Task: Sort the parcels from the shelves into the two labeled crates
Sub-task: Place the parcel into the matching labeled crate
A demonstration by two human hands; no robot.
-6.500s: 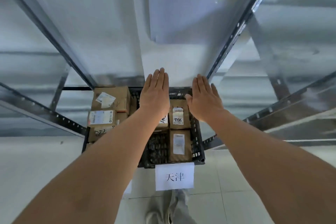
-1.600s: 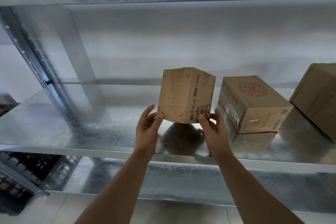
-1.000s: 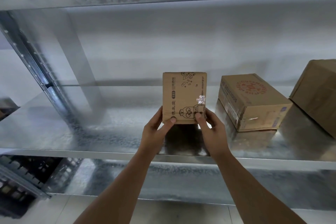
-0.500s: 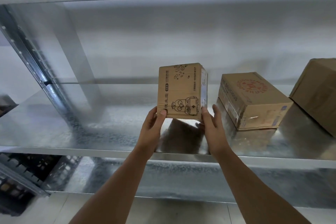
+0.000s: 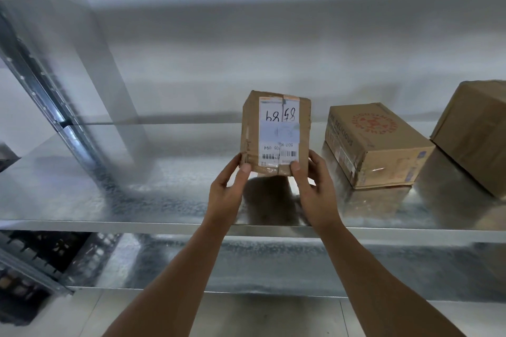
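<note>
Both hands up: left hand and right hand pinch the parcel by its bottom corners, above the shelf, label facing us (upside down). Looks light, stiff cardboard; taped faces may be slippery, so corners suit best.

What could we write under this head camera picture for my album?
Both hands, left hand and right hand, hold a small labelled parcel above a metal shelf.
</note>
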